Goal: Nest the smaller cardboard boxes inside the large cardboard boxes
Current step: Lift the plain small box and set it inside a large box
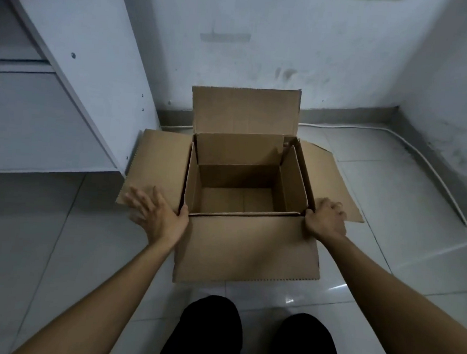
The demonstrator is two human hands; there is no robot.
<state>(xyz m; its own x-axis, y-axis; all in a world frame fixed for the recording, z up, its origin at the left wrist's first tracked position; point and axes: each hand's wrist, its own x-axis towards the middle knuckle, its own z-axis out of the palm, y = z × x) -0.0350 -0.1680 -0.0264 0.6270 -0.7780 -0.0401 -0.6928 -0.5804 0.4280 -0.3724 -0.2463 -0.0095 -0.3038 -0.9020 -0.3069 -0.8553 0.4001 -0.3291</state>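
A large brown cardboard box (247, 248) stands open on the tiled floor, its four flaps spread out and up. A smaller open cardboard box (239, 201) sits inside it, its flaps upright against the big box's walls and its inside bare. My left hand (156, 213) rests on the large box's near left corner, fingers spread over the left flap, thumb at the rim. My right hand (325, 218) is curled on the near right corner, thumb on the rim.
A white cabinet or shelf unit (68, 90) stands at the left. White walls meet in a corner behind and to the right, with a white cable (409, 143) along the floor. My dark-clad knees (244, 336) are at the bottom.
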